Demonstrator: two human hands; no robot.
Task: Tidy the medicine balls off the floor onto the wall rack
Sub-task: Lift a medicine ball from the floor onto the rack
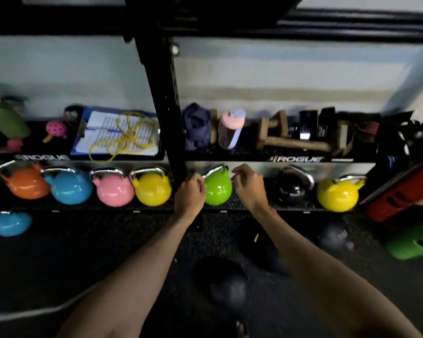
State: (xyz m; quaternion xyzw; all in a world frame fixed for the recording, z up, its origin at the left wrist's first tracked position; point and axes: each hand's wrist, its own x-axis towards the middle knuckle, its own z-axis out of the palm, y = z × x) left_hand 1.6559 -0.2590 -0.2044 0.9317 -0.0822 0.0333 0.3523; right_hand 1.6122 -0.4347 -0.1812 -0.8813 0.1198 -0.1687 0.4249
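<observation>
Both hands, left hand (190, 191) and right hand (248, 185), loosely curled, empty; dark medicine ball (226, 286) lies on floor (59, 259), well below fingers.

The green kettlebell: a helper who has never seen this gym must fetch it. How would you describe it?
Find the black rack against the wall and look along its bottom shelf of coloured kettlebells. Just right of the rack's upright sits the green kettlebell, between the left hand and the right hand. It is the only green one.

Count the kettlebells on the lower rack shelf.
7. Left of the black upright: orange, blue, pink, yellow. Right of it: green between the hands, black, yellow. More may sit past the left edge.
</observation>
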